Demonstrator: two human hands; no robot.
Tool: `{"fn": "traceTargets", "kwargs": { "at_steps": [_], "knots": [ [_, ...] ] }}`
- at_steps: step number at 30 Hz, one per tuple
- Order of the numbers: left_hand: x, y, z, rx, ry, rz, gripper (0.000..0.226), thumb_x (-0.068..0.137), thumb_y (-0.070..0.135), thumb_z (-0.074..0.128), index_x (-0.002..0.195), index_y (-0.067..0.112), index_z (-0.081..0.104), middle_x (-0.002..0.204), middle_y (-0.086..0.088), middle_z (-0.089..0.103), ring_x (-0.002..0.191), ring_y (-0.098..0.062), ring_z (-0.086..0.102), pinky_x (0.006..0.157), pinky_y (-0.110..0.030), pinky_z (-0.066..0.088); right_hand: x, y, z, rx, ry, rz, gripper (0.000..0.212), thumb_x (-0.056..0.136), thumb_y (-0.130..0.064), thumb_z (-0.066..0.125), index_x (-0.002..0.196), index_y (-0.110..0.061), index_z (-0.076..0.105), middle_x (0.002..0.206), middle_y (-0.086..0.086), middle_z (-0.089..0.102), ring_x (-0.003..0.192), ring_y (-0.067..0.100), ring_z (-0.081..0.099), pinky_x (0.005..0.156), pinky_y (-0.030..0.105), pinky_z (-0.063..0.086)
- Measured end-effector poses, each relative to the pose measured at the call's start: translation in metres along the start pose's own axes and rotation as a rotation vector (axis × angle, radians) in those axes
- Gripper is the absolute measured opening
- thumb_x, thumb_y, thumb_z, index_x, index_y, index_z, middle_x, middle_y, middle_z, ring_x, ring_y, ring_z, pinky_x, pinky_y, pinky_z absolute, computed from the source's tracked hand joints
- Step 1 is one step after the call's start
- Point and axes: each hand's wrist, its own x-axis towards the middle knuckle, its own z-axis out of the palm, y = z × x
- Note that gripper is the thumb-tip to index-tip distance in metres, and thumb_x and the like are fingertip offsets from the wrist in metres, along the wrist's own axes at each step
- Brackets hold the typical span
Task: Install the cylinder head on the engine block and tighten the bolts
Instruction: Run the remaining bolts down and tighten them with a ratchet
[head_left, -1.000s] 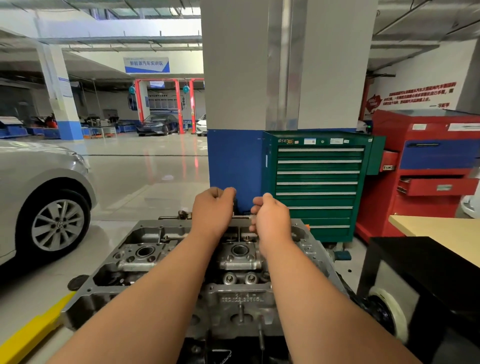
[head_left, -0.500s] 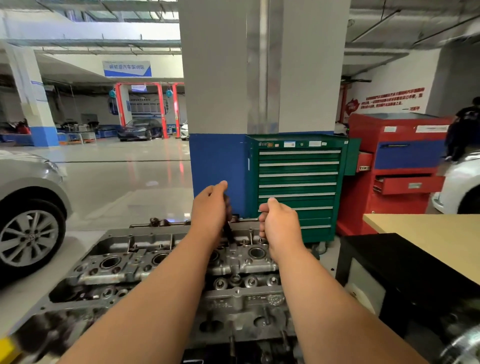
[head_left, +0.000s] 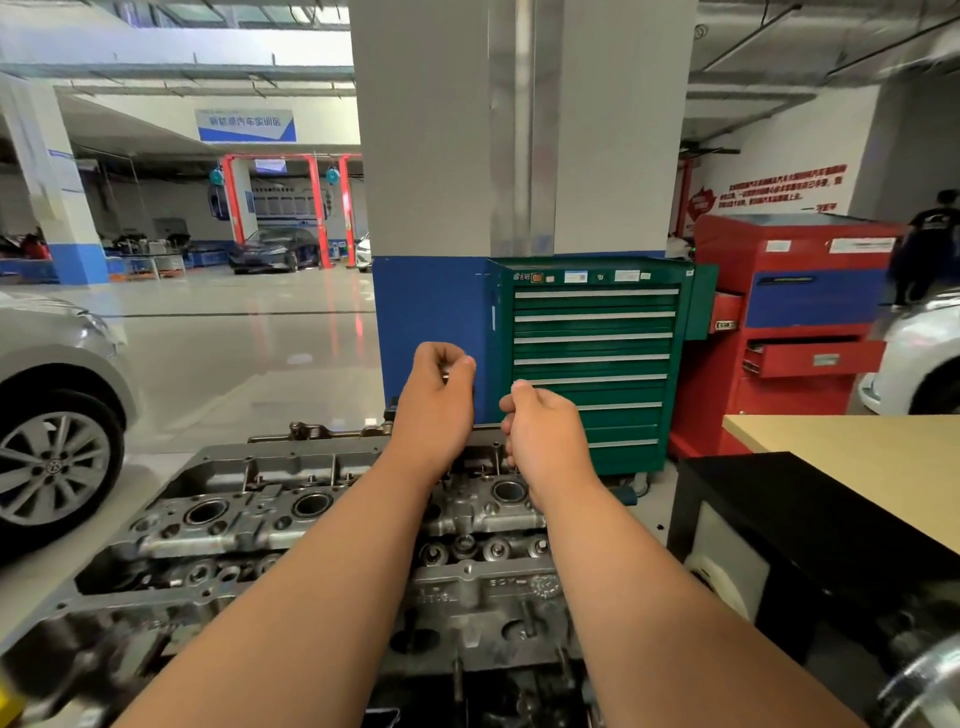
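- While both bare forearms reach forward over it, the cylinder head (head_left: 249, 525) lies across the lower middle of the view. Its open top faces up, with round bores and bolt bosses showing.
- Its far edge runs just beneath the two hands. Beyond that edge stand the blue-based pillar (head_left: 415, 156) and a green tool cabinet (head_left: 592, 358), both close behind.
- To the left the glossy floor (head_left: 234, 353) opens wide, bounded at the near left by a grey car (head_left: 47, 358).
- To the right a tan-topped desk (head_left: 857, 467) with a black side stands near the head's right end, leaving only a narrow gap.
- A red tool cabinet (head_left: 800, 364) with a drawer pulled out stands behind the desk. Further right are a white car (head_left: 919, 353) and a person (head_left: 935, 239) in dark clothes.
- The left hand (head_left: 435, 415) is raised above the far edge, back toward the camera, fingers curled inward against the thumb. A small metallic glint shows between them, but what it grasps, if anything, cannot be told.
- The right hand (head_left: 548, 441) sits lower and just beside it, apart, also clenched with the thumb on top. Whether it grips something is hidden.
- Neither hand touches the visible top of the head.
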Motion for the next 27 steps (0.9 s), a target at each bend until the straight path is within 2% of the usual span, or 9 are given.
{"fn": "traceTargets", "kwargs": {
  "at_steps": [5, 7, 10, 14, 18, 19, 21, 24, 27],
  "knots": [
    [0.001, -0.007, 0.000, 0.032, -0.021, -0.072, 0.013, 0.095, 0.034, 0.047, 0.086, 0.028, 0.042, 0.073, 0.003, 0.051, 0.064, -0.016, 0.047, 0.062, -0.033, 0.038, -0.004, 0.000, 0.002, -0.211, -0.030, -0.087, 0.032, 0.096, -0.031, 0.045, 0.082, -0.009, 0.064, 0.074, 0.008, 0.063, 0.073, 0.030, 0.057, 0.077, 0.045, 0.050],
    [0.000, -0.007, -0.003, 0.079, 0.020, -0.065, 0.017, 0.094, 0.038, 0.051, 0.086, 0.026, 0.041, 0.077, 0.003, 0.052, 0.066, -0.015, 0.049, 0.060, -0.030, 0.037, -0.008, -0.001, 0.005, -0.338, -0.131, -0.158, 0.023, 0.095, -0.028, 0.045, 0.090, -0.014, 0.063, 0.083, 0.002, 0.066, 0.079, 0.025, 0.060, 0.073, 0.038, 0.051],
    [-0.003, -0.005, -0.011, 0.106, 0.091, 0.006, 0.022, 0.088, 0.038, 0.062, 0.085, 0.018, 0.055, 0.076, 0.005, 0.060, 0.067, -0.007, 0.055, 0.061, -0.024, 0.039, -0.016, -0.003, 0.011, -0.535, -0.284, -0.252, 0.020, 0.093, -0.022, 0.042, 0.098, -0.017, 0.061, 0.093, 0.004, 0.066, 0.084, 0.028, 0.059, 0.067, 0.034, 0.046],
    [-0.008, -0.005, -0.017, 0.048, 0.060, 0.034, 0.025, 0.093, 0.030, 0.055, 0.074, 0.017, 0.064, 0.067, 0.008, 0.065, 0.063, 0.001, 0.058, 0.065, -0.022, 0.042, -0.018, -0.005, 0.008, -0.467, -0.352, -0.217, 0.020, 0.091, -0.021, 0.048, 0.097, -0.017, 0.067, 0.076, 0.002, 0.066, 0.065, 0.023, 0.055, 0.058, 0.031, 0.044],
    [-0.011, -0.005, -0.013, 0.023, 0.032, -0.043, 0.009, 0.093, 0.037, 0.055, 0.093, 0.028, 0.060, 0.087, 0.011, 0.068, 0.085, -0.006, 0.064, 0.075, -0.024, 0.046, -0.019, -0.006, 0.005, -0.474, -0.297, -0.225, 0.016, 0.089, -0.020, 0.054, 0.076, -0.018, 0.062, 0.061, -0.007, 0.057, 0.058, 0.016, 0.050, 0.050, 0.026, 0.036],
    [-0.010, -0.007, -0.012, 0.078, 0.030, -0.052, 0.017, 0.088, 0.041, 0.061, 0.097, 0.026, 0.058, 0.092, 0.011, 0.066, 0.088, -0.007, 0.063, 0.077, -0.027, 0.047, -0.018, -0.006, 0.006, -0.490, -0.277, -0.221, 0.015, 0.088, -0.019, 0.054, 0.074, -0.020, 0.059, 0.063, -0.006, 0.059, 0.060, 0.017, 0.052, 0.049, 0.026, 0.036],
    [-0.011, -0.008, -0.011, 0.151, 0.049, -0.043, 0.031, 0.079, 0.044, 0.072, 0.091, 0.019, 0.057, 0.087, 0.006, 0.065, 0.081, -0.011, 0.063, 0.070, -0.028, 0.046, -0.018, -0.005, 0.008, -0.535, -0.234, -0.201, 0.009, 0.085, -0.019, 0.052, 0.083, -0.022, 0.061, 0.074, -0.003, 0.064, 0.069, 0.022, 0.058, 0.054, 0.027, 0.038],
    [-0.012, -0.007, -0.013, 0.193, 0.066, 0.023, 0.031, 0.079, 0.041, 0.073, 0.074, 0.014, 0.058, 0.073, 0.001, 0.065, 0.068, -0.015, 0.060, 0.060, -0.027, 0.043, -0.017, -0.005, 0.011, -0.555, -0.218, -0.197, 0.016, 0.085, -0.022, 0.051, 0.099, -0.021, 0.060, 0.088, 0.001, 0.068, 0.081, 0.026, 0.061, 0.065, 0.033, 0.049],
    [-0.012, -0.007, -0.015, 0.169, 0.040, 0.049, 0.015, 0.088, 0.036, 0.065, 0.081, 0.023, 0.065, 0.081, 0.009, 0.069, 0.081, -0.011, 0.065, 0.069, -0.025, 0.045, -0.018, -0.004, 0.011, -0.520, -0.304, -0.191, 0.020, 0.087, -0.023, 0.050, 0.103, -0.020, 0.060, 0.094, 0.003, 0.068, 0.086, 0.026, 0.062, 0.076, 0.042, 0.054]
  ]
}}
